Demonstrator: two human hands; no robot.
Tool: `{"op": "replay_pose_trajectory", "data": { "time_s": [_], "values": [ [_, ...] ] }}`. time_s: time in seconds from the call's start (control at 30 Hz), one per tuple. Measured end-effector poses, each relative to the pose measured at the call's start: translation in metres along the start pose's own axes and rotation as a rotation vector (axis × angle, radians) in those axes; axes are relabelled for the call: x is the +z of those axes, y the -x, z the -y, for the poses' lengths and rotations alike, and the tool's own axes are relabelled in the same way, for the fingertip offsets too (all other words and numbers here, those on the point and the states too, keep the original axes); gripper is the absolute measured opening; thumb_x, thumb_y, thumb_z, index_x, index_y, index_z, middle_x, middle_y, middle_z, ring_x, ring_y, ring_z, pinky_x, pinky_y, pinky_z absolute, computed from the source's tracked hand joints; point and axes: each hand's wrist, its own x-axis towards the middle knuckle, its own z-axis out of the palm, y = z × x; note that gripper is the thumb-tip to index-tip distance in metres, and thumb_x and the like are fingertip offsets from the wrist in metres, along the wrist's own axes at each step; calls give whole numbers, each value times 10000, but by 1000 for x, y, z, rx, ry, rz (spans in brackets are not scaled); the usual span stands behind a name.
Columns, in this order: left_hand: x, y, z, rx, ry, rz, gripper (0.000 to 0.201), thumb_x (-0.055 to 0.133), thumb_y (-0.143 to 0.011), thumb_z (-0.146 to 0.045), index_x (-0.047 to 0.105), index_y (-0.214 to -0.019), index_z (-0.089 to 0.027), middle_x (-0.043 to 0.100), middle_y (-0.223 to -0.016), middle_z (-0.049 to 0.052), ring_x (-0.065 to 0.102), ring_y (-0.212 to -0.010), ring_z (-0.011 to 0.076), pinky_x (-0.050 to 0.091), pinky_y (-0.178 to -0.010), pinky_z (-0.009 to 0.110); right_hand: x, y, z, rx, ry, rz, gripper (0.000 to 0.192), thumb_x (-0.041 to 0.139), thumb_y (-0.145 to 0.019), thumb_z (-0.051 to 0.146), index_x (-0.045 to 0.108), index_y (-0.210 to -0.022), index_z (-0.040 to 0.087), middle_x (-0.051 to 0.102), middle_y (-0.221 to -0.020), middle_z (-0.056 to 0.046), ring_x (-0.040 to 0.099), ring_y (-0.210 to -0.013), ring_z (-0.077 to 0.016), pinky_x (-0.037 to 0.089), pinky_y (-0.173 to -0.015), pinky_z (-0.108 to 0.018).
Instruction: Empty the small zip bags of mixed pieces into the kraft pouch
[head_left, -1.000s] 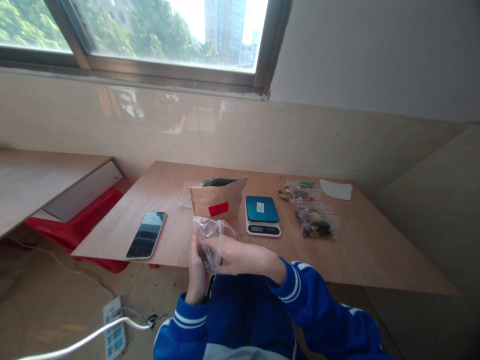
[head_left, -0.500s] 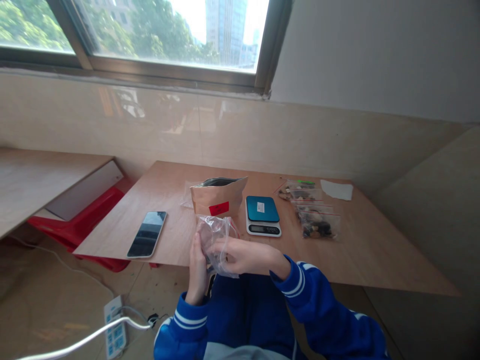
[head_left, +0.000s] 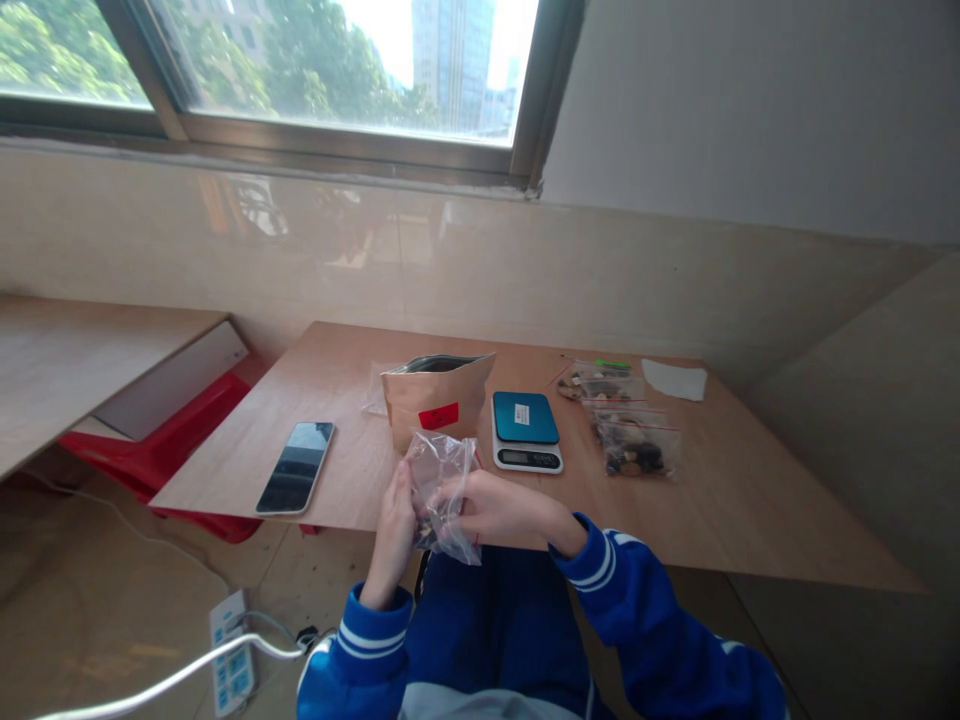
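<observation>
Both hands at the near table edge, about 6 o'clock in the view. Left hand closed on the left side of a small clear plastic bag, fingers curled against it; right hand pinching the same bag from the right. Bag held upright just above the table rim, a few dark pieces visible at its bottom, its mouth toward 12 o'clock; whether the seal is pressed shut cannot be told.

Progress, judged from the layout: three filled clear bags already lying in a row at 2 o'clock, each holding dark and light pieces, so apparently finished portions. Bag in hand seemingly partly filled, not yet laid with the others. Brown paper pouch standing open just beyond the hands at 12 o'clock, red label on its front, likely the source and not yet put away.

Around: small scale with a teal platform just beside the pouch at 1 o'clock, nothing on it. Phone face up at 10 o'clock, well apart from the hands. White paper scrap at the far right beyond the bags. Power strip and white cable on the floor at 8 o'clock. Nothing between the hands and the pouch or scale.
</observation>
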Motion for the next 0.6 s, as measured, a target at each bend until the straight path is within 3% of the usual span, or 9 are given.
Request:
{"op": "replay_pose_trajectory", "data": {
  "time_s": [0.1, 0.17, 0.33, 0.6],
  "values": [
    [1, -1, 0, 8, -245, 62, 552, 508, -876, -560, 643, -1210, -142, 660, -1250, 120, 571, -1223, 261, 418, -1065, 381, -1, 2, -4, -6, -81, 9, 252, 627, -836, 176, 697, -1073, 130, 724, -957, -56, 671, -819, -157, 529, -761, -246],
    [2, 0, -1, 2, -277, 91, 611, 487, -866, -604, 621, -1241, -139, 641, -1280, 126, 582, -1206, 271, 432, -1049, 387, -2, 3, -3, -12, -117, 15, 276, 640, -818, 161, 698, -1085, 120, 725, -976, -65, 672, -837, -160, 527, -784, -249],
    [5, 2, -3, -54, -189, 169, 617, 492, -867, -600, 593, -1278, -151, 640, -1284, 124, 610, -1166, 272, 471, -1001, 381, -2, 5, 1, 14, -90, 6, 316, 659, -772, 110, 702, -1084, 139, 722, -959, -46, 660, -819, -151, 521, -777, -244],
    [14, 8, -7, -122, 2, 133, 624, 489, -890, -559, 494, -1385, -179, 676, -1223, 127, 663, -1082, 250, 511, -957, 373, 6, 6, -1, 12, -75, -174, 227, 579, -841, 122, 702, -1031, 140, 722, -1017, -59, 665, -907, -173, 521, -836, -284]
  ]
}}
